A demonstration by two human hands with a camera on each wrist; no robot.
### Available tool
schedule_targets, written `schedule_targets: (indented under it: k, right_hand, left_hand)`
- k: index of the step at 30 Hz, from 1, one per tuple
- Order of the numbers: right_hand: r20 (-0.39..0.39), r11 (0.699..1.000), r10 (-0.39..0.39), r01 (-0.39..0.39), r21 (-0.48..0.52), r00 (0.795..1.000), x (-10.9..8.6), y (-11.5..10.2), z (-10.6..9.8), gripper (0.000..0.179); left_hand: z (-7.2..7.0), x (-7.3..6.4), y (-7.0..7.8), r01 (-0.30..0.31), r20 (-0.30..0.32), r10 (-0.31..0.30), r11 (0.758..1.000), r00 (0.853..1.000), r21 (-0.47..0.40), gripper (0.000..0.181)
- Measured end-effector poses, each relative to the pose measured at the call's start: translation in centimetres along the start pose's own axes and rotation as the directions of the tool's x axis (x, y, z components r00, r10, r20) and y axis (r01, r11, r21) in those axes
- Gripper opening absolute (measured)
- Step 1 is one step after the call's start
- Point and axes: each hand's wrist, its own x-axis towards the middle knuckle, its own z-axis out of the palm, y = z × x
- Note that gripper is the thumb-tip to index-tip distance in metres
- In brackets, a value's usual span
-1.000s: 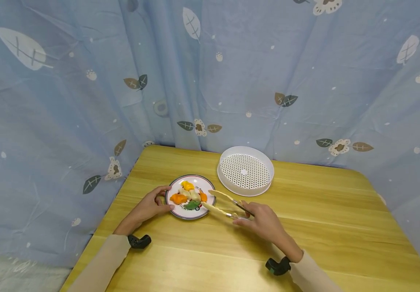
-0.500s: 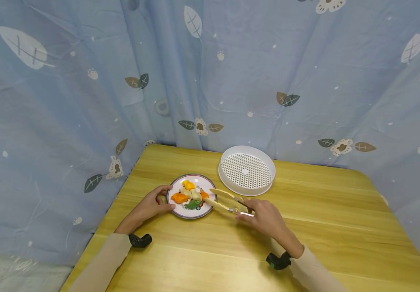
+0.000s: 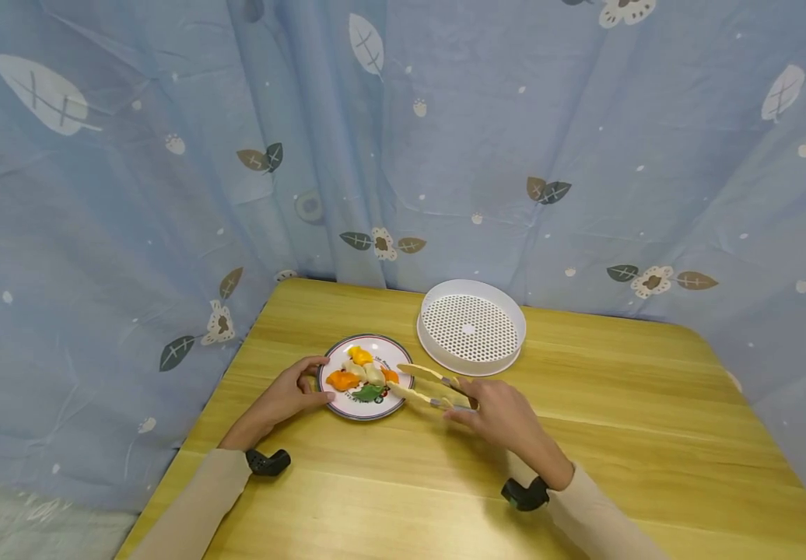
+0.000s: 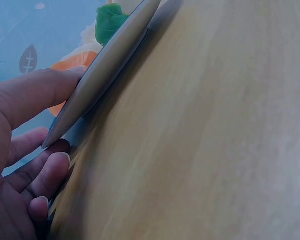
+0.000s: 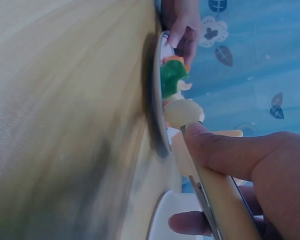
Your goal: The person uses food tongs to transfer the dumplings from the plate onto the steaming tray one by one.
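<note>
My left hand (image 3: 294,393) pinches the left rim of a round white plate (image 3: 347,406), thumb on top and fingers at and under the edge. On the plate lie several dumpling-shaped pieces: a yellow piece (image 3: 359,355), an orange piece (image 3: 343,380), cream pieces (image 3: 374,374), a green piece (image 3: 369,393) and a second orange piece (image 3: 389,376) at the right. A pair of tongs (image 3: 443,380) with cream-coloured ends and metal handles is in my right hand (image 3: 504,416), thumb on one arm. The tong ends stand apart over the plate's right side, around the right orange piece.
A white round steamer tray (image 3: 469,367) with a perforated bottom stands behind and right of the plate. All rest on a wooden table (image 3: 606,435). A blue patterned curtain (image 3: 459,140) hangs along the table's back and sides.
The tongs and right hand have shifted slightly left over the plate since half a second ago. The left hand, the plate and its pieces have stayed in place.
</note>
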Motion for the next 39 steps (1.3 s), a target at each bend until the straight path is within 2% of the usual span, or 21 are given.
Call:
schedule_targets:
  k: [4,11,12,14,26,34,39]
  right_hand:
    - [0.015,1.000,0.006,-0.006,0.029,1.000,0.4,-0.3,-0.2,0.036]
    - [0.025,1.000,-0.007,0.006,0.020,1.000,0.6,-0.5,-0.2,0.033]
    - [0.024,1.000,-0.007,0.006,0.024,1.000,0.5,-0.4,-0.1,0.033]
    - [0.021,1.000,-0.007,0.007,0.029,1.000,0.4,-0.4,-0.1,0.033]
    - [-0.060,0.997,-0.029,0.033,0.074,0.998,-0.1,0.2,0.3,0.032]
    - [-0.117,0.993,-0.010,0.024,0.116,0.993,-0.2,0.8,-0.3,0.042]
    - [-0.117,0.989,0.017,0.001,0.148,0.993,-0.3,1.3,-0.9,0.041]
  left_hand:
    - [-0.1,0.0,-0.2,0.009,0.000,-0.009,1.000,1.000,0.013,0.068]
    - [0.0,-0.1,-0.3,0.000,0.004,0.000,1.000,1.000,0.007,0.069]
    - [0.0,-0.3,0.2,0.000,0.001,0.000,1.000,1.000,0.004,0.068]
    - [0.0,-0.2,0.2,-0.001,-0.003,0.001,1.000,1.000,-0.001,0.068]
    - [0.0,0.0,-0.2,0.009,0.002,-0.009,1.000,1.000,0.004,0.069]
    - [0.0,0.1,-0.1,0.036,-0.009,-0.036,0.999,0.999,0.005,0.066]
    - [0.2,0.1,-0.2,0.041,-0.021,-0.040,0.999,0.999,0.011,0.064]
